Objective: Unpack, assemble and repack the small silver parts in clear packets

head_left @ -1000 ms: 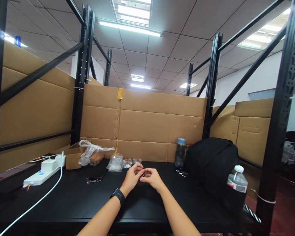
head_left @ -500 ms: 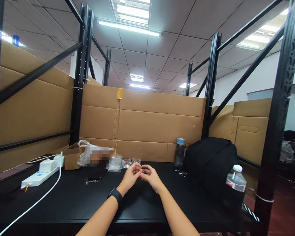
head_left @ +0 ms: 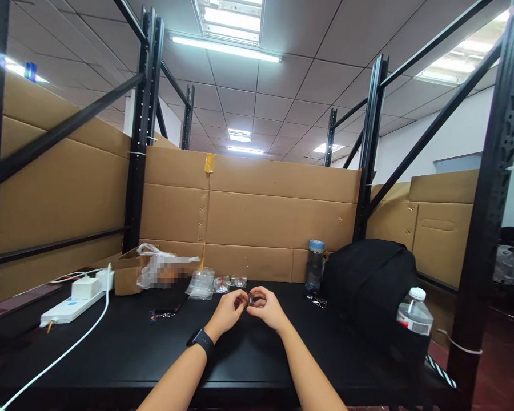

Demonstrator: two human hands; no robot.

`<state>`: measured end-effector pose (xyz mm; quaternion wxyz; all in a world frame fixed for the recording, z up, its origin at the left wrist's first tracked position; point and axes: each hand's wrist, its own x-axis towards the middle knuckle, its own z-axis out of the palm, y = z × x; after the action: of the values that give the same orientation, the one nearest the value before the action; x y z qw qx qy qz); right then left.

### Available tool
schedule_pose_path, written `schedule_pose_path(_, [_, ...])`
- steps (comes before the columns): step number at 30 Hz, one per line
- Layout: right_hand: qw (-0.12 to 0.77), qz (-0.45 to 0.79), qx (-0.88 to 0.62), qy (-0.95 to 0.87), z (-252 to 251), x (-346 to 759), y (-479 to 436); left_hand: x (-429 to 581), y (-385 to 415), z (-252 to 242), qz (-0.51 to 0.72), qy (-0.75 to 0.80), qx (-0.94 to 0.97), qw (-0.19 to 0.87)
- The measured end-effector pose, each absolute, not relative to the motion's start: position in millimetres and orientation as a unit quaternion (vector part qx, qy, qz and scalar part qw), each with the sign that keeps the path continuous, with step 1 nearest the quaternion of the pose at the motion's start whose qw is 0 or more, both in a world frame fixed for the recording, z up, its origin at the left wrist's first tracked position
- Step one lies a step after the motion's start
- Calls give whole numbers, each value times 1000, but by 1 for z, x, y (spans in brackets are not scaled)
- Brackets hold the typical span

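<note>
Over the middle of the black table (head_left: 248, 365), my two hands meet at the fingertips. My right hand (head_left: 267, 308) is closed in a pinch on a small, shiny, ring-like thing (head_left: 251, 299), too small to name surely. My left hand (head_left: 230, 311), below a dark wristwatch (head_left: 201, 341), has its fingers curled and closed beside it; what they pinch, if anything, is hidden. Just behind the hands lie clear plastic packets (head_left: 201, 283) and small shiny wrapped pieces (head_left: 239, 281).
On the left are a white power strip (head_left: 71, 308) with a cable, a cardboard box (head_left: 127, 278), a plastic bag (head_left: 154, 265) and a small chain (head_left: 166, 314). To the right stand a blue-lidded bottle (head_left: 314, 267), metal clasps (head_left: 317, 301), a black backpack (head_left: 368, 285) and a water bottle (head_left: 415, 314).
My fingertips have shifted slightly, and the small shiny thing shows more clearly as a ring shape by my right fingers. The view has moved a little; the other things stay in place.
</note>
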<state>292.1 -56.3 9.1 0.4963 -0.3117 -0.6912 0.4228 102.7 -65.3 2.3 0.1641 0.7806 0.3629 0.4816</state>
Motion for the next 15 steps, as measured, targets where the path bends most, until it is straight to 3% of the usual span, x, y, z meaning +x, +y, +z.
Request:
schedule_pose_path(6, [520,276,-410,-696,11,334,-44,73,-53,-1,402,429,806,68])
schedule_pose_path(9, [442,158,-508,-722,5,358,-39,55,-47,-4,334,469,812,96])
schedule_pose_path(15, [346,169,-545,-745,-1,370,-42,46,-45,-7,314,473,811,137])
